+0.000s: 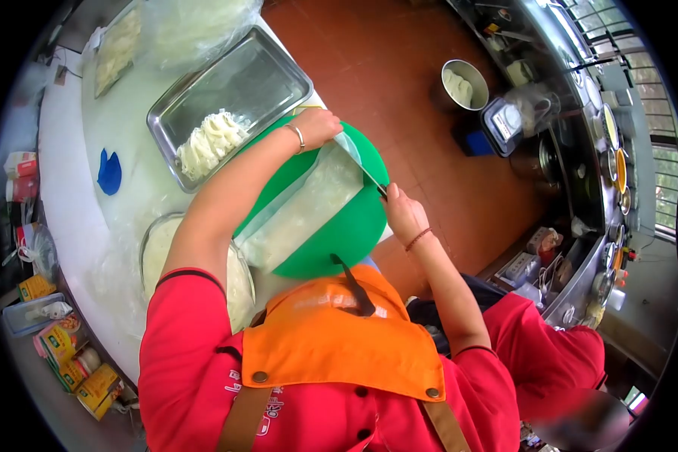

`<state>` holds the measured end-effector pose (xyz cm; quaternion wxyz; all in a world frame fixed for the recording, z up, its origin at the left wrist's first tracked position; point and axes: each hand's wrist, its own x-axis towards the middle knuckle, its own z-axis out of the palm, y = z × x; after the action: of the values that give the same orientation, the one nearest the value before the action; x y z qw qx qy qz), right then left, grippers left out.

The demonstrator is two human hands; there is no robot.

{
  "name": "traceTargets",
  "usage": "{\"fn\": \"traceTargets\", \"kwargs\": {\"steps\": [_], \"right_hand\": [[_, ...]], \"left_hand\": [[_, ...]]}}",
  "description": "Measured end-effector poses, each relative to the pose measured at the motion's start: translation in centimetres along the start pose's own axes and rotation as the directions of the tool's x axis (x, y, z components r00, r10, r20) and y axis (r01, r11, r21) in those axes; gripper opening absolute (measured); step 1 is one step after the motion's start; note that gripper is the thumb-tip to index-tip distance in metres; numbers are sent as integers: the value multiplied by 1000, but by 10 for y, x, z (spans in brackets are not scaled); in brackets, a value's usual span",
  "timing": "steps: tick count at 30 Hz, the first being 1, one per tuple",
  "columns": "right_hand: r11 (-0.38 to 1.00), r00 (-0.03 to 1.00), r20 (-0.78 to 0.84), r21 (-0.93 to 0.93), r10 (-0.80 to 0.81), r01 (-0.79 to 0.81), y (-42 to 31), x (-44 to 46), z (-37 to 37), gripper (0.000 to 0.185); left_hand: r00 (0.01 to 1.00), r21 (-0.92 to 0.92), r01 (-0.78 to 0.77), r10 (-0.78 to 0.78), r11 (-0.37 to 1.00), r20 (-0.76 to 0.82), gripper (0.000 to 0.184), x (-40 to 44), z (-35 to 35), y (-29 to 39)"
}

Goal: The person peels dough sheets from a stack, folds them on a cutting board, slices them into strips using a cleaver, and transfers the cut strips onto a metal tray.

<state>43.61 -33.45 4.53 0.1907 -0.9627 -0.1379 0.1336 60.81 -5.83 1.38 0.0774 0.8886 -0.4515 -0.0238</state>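
A long, pale, flat sheet [305, 207] lies slantwise across a round green board [361, 218]. My left hand [316, 126] is closed at the sheet's far end, by the board's upper edge; what its fingers grip is too small to make out. In my right hand [405, 215], the dark handle of a knife [364, 172] is held at the board's right edge. The blade reaches up and left across the sheet's far end toward my left hand. A metal tray [241, 83] beyond my left forearm holds a pile of white strips [211, 143].
A bowl of pale food [241, 290] sits under my left forearm. A blue object [109, 172] lies on the white table [71, 173]. Beyond the board, a metal pot [465, 84] and a scale [502, 120] stand at the right. Another person in red [542, 350] is close on my right.
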Motion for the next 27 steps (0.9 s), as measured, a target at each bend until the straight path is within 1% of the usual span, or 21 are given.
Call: {"fn": "traceTargets", "kwargs": {"steps": [2,3,6,8,9,12,14,16,17,18,19,22,24,25,27], "right_hand": [[1000,1000,-10,-10,22,-22,-10,-7,-15,24],[1000,999,-43,-7,0,0,-13,-11,-20,25],[999,999,-8,11,34,-34,-25,-23,-31,26],[998,998,42,29,55,-57,-12,-13,-1,27],[997,995,74,36,66,-69,-15,-13,0,28],[998,997,50,31,58,-59,-17,-13,-19,28],[996,996,59,49,74,-76,-24,-17,-29,28],[994,992,88,60,89,-94,-24,-21,-19,29],[994,990,112,57,86,-93,-16,-19,0,29],[995,989,125,51,74,-81,-19,-12,-2,29],[996,993,99,53,70,-75,-20,-12,-9,29],[999,1000,-9,44,6,-6,-35,-25,-30,29],[999,998,62,27,33,-35,-21,-23,7,29],[999,994,100,13,45,-47,-21,-25,13,29],[999,999,45,49,14,-17,-22,-22,2,30]], "left_hand": [[1000,-30,1,-2,1000,-23,10,-5,-8,3],[998,-43,-18,16,999,-59,11,-6,-19,7],[994,-26,-23,20,999,-103,14,-9,-45,21],[996,-47,-58,54,997,-68,17,-10,-17,16],[996,-63,-72,69,995,-50,18,-12,-15,20],[999,-66,-25,23,997,-32,20,-6,-21,19],[998,-63,-32,29,997,-49,22,-8,-34,20],[999,-90,-38,35,995,-34,23,-12,-30,24],[1000,-100,-22,23,995,10,23,-13,-26,29],[999,-98,-3,7,995,47,23,-12,-25,29],[996,-89,16,-8,996,84,23,-11,-26,27],[1000,-77,18,-19,997,-10,24,-24,-36,33],[1000,-68,-9,10,998,8,24,-32,-18,31],[1000,-67,-19,20,998,13,24,-35,-14,35],[1000,-60,-21,22,998,20,24,-29,-19,31]]}}
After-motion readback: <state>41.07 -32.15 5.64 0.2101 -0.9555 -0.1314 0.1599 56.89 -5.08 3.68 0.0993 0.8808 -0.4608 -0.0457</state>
